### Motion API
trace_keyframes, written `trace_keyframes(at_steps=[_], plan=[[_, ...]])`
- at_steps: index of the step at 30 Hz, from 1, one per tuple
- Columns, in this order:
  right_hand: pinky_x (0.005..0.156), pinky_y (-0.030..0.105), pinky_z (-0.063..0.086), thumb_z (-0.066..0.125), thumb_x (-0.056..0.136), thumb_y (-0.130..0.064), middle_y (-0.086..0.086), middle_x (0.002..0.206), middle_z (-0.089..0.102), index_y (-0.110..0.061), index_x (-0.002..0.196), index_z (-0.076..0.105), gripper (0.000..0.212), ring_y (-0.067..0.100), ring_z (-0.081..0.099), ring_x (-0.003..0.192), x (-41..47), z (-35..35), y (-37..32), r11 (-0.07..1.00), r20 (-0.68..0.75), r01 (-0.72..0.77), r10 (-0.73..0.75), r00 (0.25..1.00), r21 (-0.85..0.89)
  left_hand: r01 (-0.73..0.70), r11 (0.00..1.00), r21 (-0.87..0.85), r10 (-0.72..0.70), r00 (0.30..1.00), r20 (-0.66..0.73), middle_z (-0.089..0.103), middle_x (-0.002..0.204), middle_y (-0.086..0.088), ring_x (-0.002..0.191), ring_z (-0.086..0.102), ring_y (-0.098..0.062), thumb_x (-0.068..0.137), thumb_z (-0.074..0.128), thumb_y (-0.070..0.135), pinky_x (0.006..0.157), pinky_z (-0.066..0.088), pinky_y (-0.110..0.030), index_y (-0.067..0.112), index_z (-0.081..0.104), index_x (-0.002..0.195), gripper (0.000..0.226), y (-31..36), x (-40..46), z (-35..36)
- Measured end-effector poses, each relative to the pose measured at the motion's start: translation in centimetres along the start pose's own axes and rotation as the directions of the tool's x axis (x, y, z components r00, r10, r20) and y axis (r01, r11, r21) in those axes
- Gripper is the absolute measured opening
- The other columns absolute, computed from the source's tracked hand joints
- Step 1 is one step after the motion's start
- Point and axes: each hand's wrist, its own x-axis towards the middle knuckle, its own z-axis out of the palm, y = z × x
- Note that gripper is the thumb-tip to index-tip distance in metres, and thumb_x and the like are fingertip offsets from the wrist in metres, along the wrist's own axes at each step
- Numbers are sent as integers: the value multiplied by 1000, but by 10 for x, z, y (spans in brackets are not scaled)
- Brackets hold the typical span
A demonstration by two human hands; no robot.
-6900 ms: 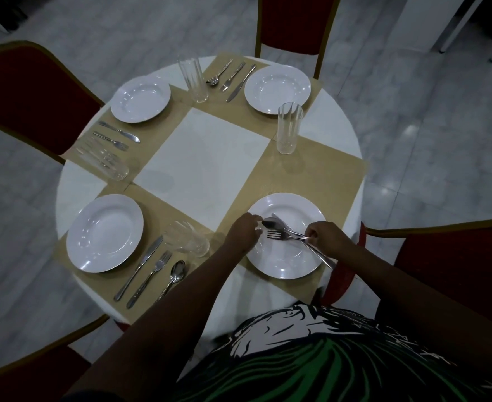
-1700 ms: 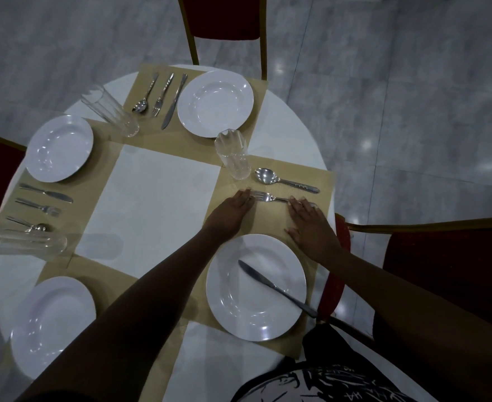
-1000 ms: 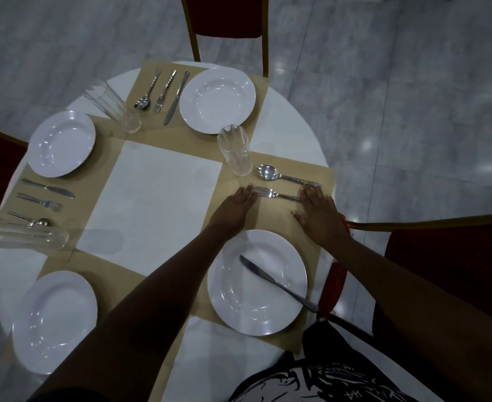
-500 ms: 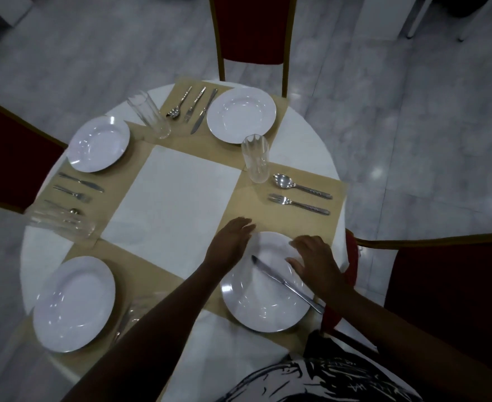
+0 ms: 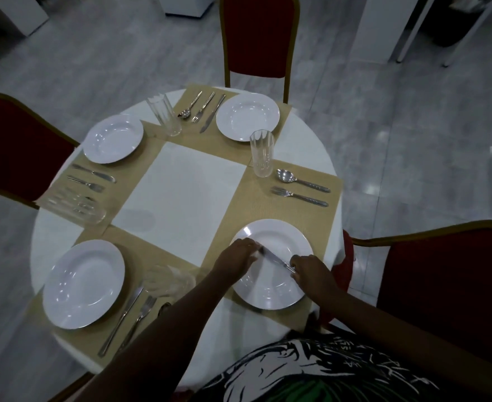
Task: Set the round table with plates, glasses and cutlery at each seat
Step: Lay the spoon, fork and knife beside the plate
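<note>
From your head camera, the knife [image 5: 273,260] lies slantwise across the near-right plate [image 5: 279,236], with both your hands on it: your left hand [image 5: 237,256] is pinched on the blade tip, and your right hand [image 5: 311,269] is closed round the handle end. Treat it as stiff, light and smooth steel that can slide between fingertips, so keep your main hold on the handle, where your right hand is, and let the left only steady the flat of the blade. The plate under it looks like glazed china, hard and chippable, so lift the knife clear rather than dragging it. On the same placemat [image 5: 239,204], the spoon [image 5: 301,181] and fork [image 5: 298,195] lie side by side beyond the plate, near the tall glass [image 5: 262,153]; the knife likely belongs next to the fork.
</note>
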Motion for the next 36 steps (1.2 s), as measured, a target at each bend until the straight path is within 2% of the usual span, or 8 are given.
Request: trace_keyframes(at_steps=[7,9,13,17,21,24,30,36], plan=[[66,21,44,65,85,-12,5,85,71,-9,89,66,5,14,61,75,4,-9,-5,974,-66,-54,70,995,219,52,992,-111,-64,992,-107,62,126,-5,119,55,-19,91,59,18,106,37,-27,13,59,126,35,6,12,-4],[64,15,39,66,85,-11,3,83,70,-10,88,69,4,11,57,74,10,-20,-4,959,-114,-28,63,991,280,113,968,-223,-147,979,-144,63,122,-4,112,58,-17,91,59,18,101,42,-26,14,61,124,33,9,23,-11],[77,26,41,67,84,-15,-1,86,71,-14,90,70,6,12,59,80,31,-48,3,943,-182,22,41,982,332,175,908,-380,-259,949,-182,71,104,-3,91,64,-13,90,61,19,82,45,-18,11,70,106,20,11,55,-36],[70,16,43,68,83,-13,-1,84,71,-12,90,71,7,8,60,75,59,-74,11,936,-225,37,46,973,351,245,827,-506,-333,939,-91,71,78,-1,68,62,-9,87,65,22,70,48,-23,12,72,90,13,10,98,-59],[65,4,35,69,82,-12,-6,81,66,-13,89,71,7,6,58,74,86,-85,22,931,-254,-16,116,960,364,323,728,-605,-408,913,-3,68,72,-2,67,62,-13,86,66,20,76,53,-33,13,71,85,9,5,137,-68],[68,7,38,66,82,-8,-5,81,66,-15,87,70,9,7,58,76,102,-78,35,936,-215,-48,130,968,348,382,740,-554,-441,897,30,70,74,-2,71,65,-14,84,68,22,78,53,-32,15,71,82,8,-3,154,-62],[78,29,49,60,83,-4,3,85,66,-13,83,68,11,13,57,82,114,-57,53,966,-243,-1,67,968,259,522,753,-401,-520,845,123,70,85,4,84,65,-15,81,68,24,77,53,-27,24,68,74,7,-10,167,-41],[87,22,36,57,89,-9,6,96,64,-10,92,69,13,19,54,96,113,-42,58,983,-281,-12,64,958,183,471,832,-293,-470,879,81,72,90,-2,84,61,-14,84,64,22,78,48,-25,15,73,87,11,-11,169,-38]])
